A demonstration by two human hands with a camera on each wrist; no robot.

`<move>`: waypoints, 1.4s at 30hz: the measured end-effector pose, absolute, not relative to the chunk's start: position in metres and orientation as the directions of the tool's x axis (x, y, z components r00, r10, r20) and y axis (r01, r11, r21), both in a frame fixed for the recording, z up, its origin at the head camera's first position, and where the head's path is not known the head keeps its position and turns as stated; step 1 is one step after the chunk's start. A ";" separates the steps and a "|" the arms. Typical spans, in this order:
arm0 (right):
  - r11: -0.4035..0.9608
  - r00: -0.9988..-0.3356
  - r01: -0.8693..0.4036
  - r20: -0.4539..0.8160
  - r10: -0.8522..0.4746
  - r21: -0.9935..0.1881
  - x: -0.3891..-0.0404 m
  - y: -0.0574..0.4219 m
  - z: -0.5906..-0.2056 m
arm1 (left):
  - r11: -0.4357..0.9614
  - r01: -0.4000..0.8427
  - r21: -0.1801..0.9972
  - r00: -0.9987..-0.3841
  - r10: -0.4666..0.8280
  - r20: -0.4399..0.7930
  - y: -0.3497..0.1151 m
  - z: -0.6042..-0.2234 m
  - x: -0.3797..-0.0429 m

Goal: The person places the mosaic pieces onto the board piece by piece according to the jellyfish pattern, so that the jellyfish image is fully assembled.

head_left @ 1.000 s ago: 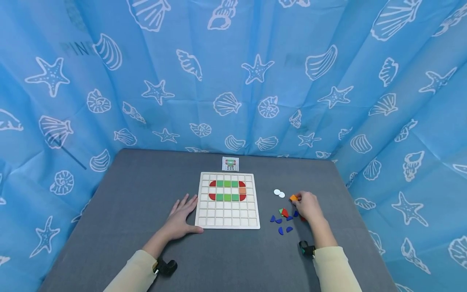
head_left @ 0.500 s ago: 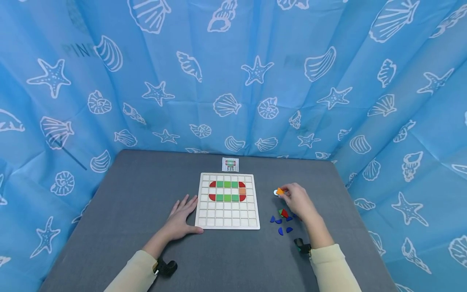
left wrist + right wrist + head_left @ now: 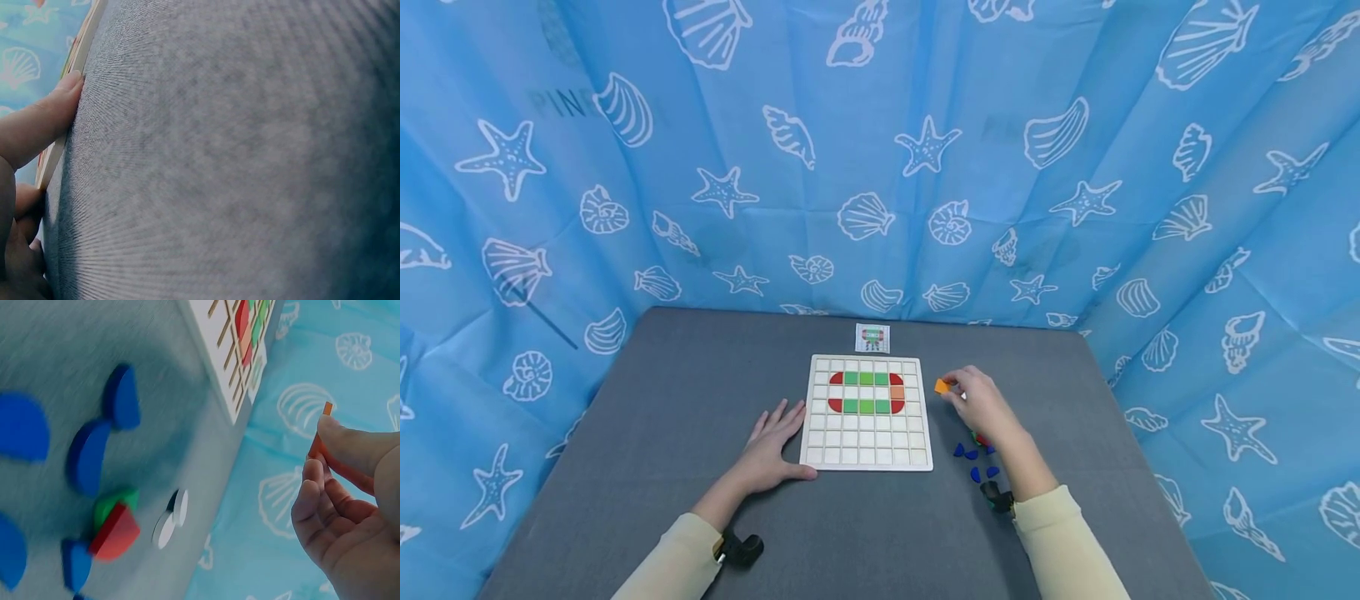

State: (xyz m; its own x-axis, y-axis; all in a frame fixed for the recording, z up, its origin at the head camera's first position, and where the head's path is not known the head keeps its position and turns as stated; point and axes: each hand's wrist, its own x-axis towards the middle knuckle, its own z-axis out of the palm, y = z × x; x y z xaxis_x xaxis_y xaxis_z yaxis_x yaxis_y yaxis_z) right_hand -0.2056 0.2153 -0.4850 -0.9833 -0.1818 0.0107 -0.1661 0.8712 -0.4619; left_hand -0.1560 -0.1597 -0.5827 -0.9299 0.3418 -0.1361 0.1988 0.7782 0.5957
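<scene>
A white grid board (image 3: 867, 437) lies on the table, bearing a ring of red quarter-round, green and light-orange tiles in its upper half. My left hand (image 3: 767, 452) rests beside it with spread fingers at its left edge. The thumb (image 3: 53, 106) touches the board's near-left corner in the left wrist view. Thumb and fingers of my right hand (image 3: 983, 406) pinch an orange square tile (image 3: 942, 387), held above the table just right of the board. Seen edge-on in the right wrist view, the same orange tile (image 3: 327, 409) sticks out past the thumb tip.
Several blue half-round pieces (image 3: 972, 455) are scattered right of the board. Among them a red piece (image 3: 117, 532) overlaps a green piece (image 3: 125, 500). Two white discs (image 3: 164, 529) lie close by. A small pattern card (image 3: 872, 337) sits behind the board. A blue shell-print curtain (image 3: 880, 167) surrounds the table.
My right hand has carried the orange tile leftward from the loose pieces, past the white discs, toward the board's right edge. The left hand stays in place.
</scene>
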 end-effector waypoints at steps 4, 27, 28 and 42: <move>0.868 -0.980 -0.182 0.012 -0.199 -0.462 -0.209 0.201 -0.487 | 0.782 0.196 0.591 -0.931 0.337 -0.138 -0.160 -0.583 -0.156; 0.820 -0.926 -0.365 0.077 -0.371 -0.440 -0.228 0.136 -0.500 | 0.777 0.184 0.602 -0.932 0.333 -0.146 -0.159 -0.580 -0.156; 0.821 -0.925 -0.366 0.075 -0.372 -0.439 -0.229 0.133 -0.500 | 0.776 0.185 0.603 -0.932 0.334 -0.144 -0.159 -0.580 -0.156; 0.796 -0.902 -0.392 0.024 -0.430 -0.462 -0.246 0.091 -0.515 | 0.784 0.180 0.594 -0.931 0.331 -0.155 -0.161 -0.583 -0.158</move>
State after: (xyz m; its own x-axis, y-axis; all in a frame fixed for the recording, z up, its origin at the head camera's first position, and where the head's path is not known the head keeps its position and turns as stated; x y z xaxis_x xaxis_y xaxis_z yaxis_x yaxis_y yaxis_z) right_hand -0.2464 0.0906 -0.5147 -0.9025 -0.4301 0.0244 -0.3917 0.7957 -0.4620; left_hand -0.1577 -0.1607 -0.5829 -0.9310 0.3307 -0.1546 0.1798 0.7839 0.5942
